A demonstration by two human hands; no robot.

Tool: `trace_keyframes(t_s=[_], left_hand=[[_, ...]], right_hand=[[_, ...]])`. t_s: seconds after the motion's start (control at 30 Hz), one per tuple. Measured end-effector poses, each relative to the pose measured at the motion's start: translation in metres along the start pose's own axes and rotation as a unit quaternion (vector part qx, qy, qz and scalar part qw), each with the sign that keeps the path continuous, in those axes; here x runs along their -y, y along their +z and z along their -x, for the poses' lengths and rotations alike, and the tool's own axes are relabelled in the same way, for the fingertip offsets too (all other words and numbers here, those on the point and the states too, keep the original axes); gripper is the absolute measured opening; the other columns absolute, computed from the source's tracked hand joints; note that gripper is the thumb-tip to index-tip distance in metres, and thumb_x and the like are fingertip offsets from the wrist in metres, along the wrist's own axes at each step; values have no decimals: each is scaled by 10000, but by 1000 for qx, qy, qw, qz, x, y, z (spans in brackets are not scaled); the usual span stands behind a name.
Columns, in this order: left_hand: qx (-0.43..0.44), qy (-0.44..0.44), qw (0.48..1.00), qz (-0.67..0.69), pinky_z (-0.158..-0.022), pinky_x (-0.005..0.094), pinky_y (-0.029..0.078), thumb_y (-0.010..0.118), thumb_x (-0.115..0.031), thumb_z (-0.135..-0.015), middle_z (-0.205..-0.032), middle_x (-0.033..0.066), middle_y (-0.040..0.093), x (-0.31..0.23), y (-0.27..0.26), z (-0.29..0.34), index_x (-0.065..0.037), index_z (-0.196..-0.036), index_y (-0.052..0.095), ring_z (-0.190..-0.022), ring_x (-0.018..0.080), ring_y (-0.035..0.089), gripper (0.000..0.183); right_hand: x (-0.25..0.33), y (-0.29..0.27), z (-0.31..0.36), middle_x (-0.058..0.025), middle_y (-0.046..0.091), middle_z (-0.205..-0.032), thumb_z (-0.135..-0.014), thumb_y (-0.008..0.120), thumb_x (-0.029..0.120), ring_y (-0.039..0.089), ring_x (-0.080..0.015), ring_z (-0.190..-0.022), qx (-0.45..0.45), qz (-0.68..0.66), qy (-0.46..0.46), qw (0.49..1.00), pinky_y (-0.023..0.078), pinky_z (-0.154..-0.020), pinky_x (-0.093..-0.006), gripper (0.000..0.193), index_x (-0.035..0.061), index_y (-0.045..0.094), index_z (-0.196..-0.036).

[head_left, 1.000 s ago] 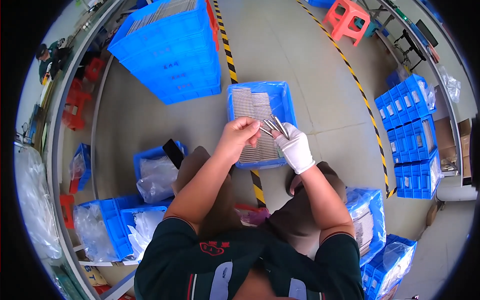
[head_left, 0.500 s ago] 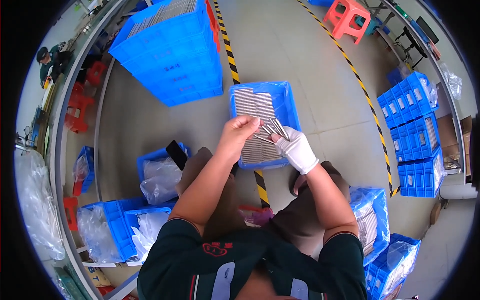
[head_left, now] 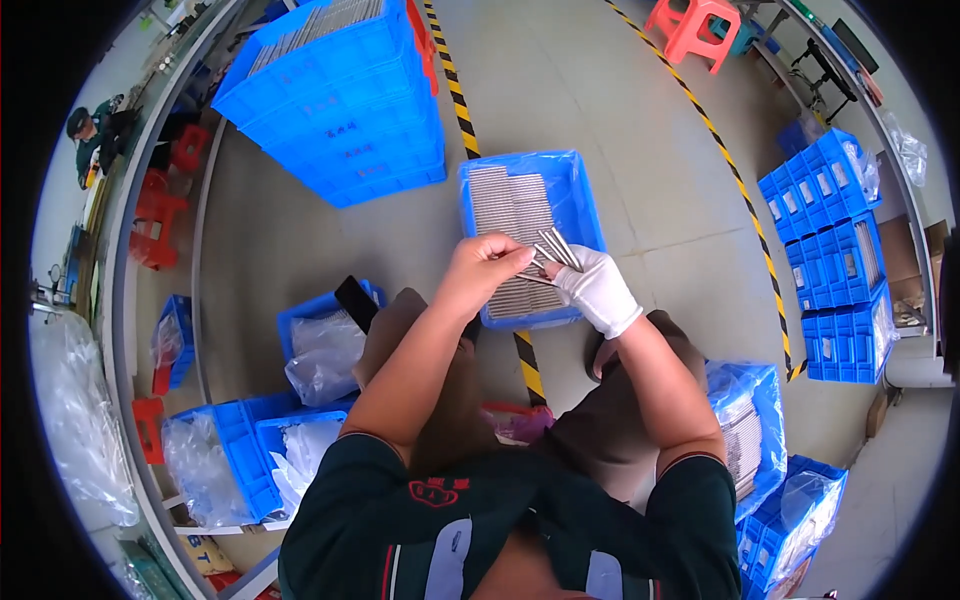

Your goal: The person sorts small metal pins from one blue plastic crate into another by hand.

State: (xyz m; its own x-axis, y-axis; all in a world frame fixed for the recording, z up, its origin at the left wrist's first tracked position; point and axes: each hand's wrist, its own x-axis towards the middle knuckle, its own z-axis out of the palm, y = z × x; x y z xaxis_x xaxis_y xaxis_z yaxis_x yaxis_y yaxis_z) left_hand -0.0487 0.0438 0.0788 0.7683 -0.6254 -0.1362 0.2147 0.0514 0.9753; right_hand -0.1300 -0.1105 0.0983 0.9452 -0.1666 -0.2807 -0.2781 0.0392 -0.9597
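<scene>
Several thin metal rods (head_left: 558,247) fan out from my gloved right hand (head_left: 602,292), which is closed around them. The glove is white and leaves part of the fingers bare. Bare and pinched, my left hand (head_left: 482,275) meets the rods' ends from the left; its thumb and forefinger grip one of them. Under both hands lies a blue crate (head_left: 585,205) lined with clear plastic. Inside it, metal rods (head_left: 510,205) are laid side by side in two columns, with their nearer part hidden by my hands.
A tall stack of blue crates (head_left: 370,140) stands far left. More stacked crates (head_left: 835,260) are on the right. Beside my legs are a rod-filled crate (head_left: 745,440) and a crate with plastic bags and a dark phone (head_left: 355,303). A person (head_left: 92,135) sits far left.
My left fingers have moved slightly right and closer to the rods in my right hand. The whole view has shifted a little.
</scene>
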Motion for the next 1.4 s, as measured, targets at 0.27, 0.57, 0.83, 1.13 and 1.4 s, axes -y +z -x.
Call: trace_keyframes(t_s=[0.27, 0.57, 0.83, 1.13, 1.4], left_hand=[[-34, 9, 996, 79, -633, 207, 412, 605, -136, -798, -738, 17, 583, -5, 0, -2, 18, -809, 599, -677, 56, 507, 154], [-9, 35, 998, -42, -605, 205, 406, 618, -113, -779, -720, 3, 575, 7, -2, -3, 8, -785, 608, -663, 48, 496, 121], [-67, 23, 997, 39, -624, 212, 417, 608, -122, -791, -735, 28, 591, -2, -6, -1, 19, -785, 602, -667, 73, 523, 141], [15, -23, 998, 64, -626, 214, 419, 615, -126, -787, -730, 22, 587, -6, -10, -1, 12, -785, 602, -664, 67, 520, 139], [61, -32, 998, -5, -628, 207, 419, 616, -107, -779, -736, 24, 591, -7, -14, 1, 21, -810, 608, -669, 64, 519, 133]], right_hand=[[-1, -1, 0, 23, 455, -558, -818, 569, 140, 387, -55, -479, 35, -10, 42, 998, 311, -433, -213, 145, -1, 573, -785], [-3, 0, -2, 7, 465, -550, -785, 578, 119, 403, -68, -476, 39, 59, 48, 996, 326, -437, -223, 123, -5, 574, -782], [1, -3, 2, 33, 439, -549, -822, 578, 236, 358, -48, -451, 87, -15, 76, 993, 266, -401, -199, 209, 29, 574, -794], [3, -5, 5, 41, 400, -520, -807, 580, 350, 314, -45, -420, 176, -97, 128, 971, 205, -373, -194, 284, 69, 558, -779], [0, -3, 6, 40, 395, -516, -814, 569, 354, 303, -44, -409, 158, -77, 116, 978, 194, -364, -196, 289, 66, 555, -797]])
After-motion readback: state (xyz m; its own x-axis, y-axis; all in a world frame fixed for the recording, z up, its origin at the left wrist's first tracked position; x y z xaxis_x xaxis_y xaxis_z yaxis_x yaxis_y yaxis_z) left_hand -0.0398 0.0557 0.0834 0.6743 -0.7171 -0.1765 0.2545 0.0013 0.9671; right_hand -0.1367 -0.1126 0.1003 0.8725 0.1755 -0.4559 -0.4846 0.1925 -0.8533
